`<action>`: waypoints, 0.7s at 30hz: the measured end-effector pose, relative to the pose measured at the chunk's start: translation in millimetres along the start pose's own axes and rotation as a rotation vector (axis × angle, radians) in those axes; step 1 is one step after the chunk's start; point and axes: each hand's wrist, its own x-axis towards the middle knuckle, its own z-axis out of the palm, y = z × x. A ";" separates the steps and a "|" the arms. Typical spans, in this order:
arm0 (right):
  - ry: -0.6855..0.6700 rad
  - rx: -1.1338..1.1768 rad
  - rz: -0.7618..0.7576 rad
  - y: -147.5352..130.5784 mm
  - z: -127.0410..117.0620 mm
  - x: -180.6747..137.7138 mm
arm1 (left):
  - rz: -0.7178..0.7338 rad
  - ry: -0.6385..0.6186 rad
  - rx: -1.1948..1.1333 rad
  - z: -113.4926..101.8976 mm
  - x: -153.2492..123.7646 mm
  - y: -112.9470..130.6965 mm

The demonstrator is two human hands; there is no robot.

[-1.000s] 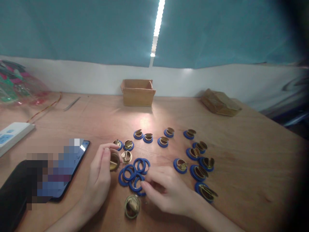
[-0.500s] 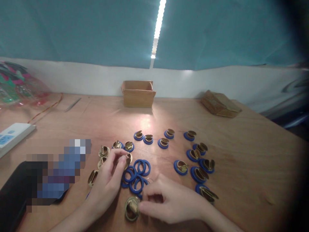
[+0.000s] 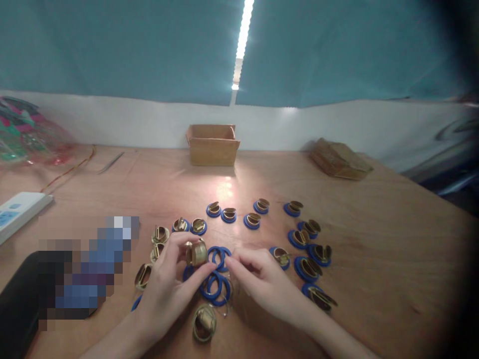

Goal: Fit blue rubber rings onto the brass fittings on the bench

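Note:
My left hand (image 3: 175, 279) holds a round brass fitting (image 3: 197, 253), a short hollow cylinder, between its thumb and fingers just above the table. My right hand (image 3: 262, 279) is close by on the right with thumb and fingertips pinched together; what they hold, if anything, is too small to make out. Between and under the hands lies a pile of blue rings (image 3: 225, 291). Some thin wire-like rings (image 3: 224, 313) show at the pile's near edge. Nearer to me a single brass fitting (image 3: 204, 323) rests on the table.
Several brass fittings with raised lids sit in blue rings (image 3: 307, 269) on the right and at the back. Brass fittings without blue rings (image 3: 143, 275) stand at left. Farther out are an open cardboard box (image 3: 213, 152), a crumpled brown packet (image 3: 340, 158) and a white power strip (image 3: 26, 209).
My left hand has turned and brought the brass fitting into clearer view. My right hand has moved up and away from the near brass fitting, toward my left hand.

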 end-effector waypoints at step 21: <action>0.187 0.011 0.062 -0.3 4.9 -2.3 | 0.125 -0.106 0.319 -21.5 17.7 12.5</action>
